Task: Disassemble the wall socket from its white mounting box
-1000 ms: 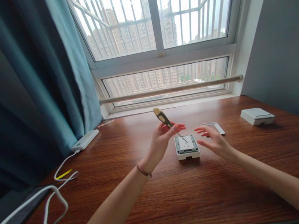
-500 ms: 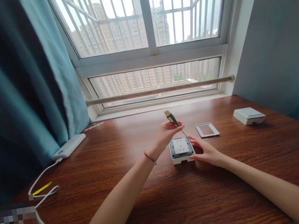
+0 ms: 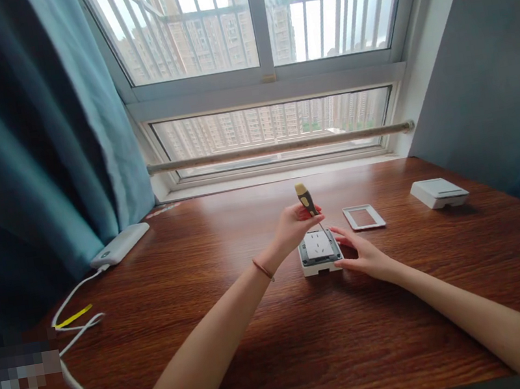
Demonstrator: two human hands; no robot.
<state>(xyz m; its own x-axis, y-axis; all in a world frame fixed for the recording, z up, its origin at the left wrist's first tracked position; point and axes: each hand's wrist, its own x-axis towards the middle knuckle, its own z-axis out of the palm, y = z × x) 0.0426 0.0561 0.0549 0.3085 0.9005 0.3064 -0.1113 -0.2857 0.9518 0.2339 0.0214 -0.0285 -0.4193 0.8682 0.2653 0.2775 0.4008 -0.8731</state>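
Just below my left hand (image 3: 296, 221), which hides its far-left corner, sits the socket unit (image 3: 318, 247). I have that hand closed around the screwdriver (image 3: 306, 200), shaft slanting down toward the unit's right side; my right hand (image 3: 363, 258), half open, holds that side. Beyond that grip I see a white frame (image 3: 350, 221), then a white box (image 3: 438, 189); well left, a power bank (image 3: 120, 244).

A blue fabric curtain (image 3: 107, 133) hangs at left beside a white oblong device (image 3: 122, 244) on the brown wood-grain tabletop (image 3: 314, 350). A white cable (image 3: 103, 269) joins it, a narrow yellow strip (image 3: 76, 315) lying along its loop. Behind stands a grey-framed glass window (image 3: 203, 84).
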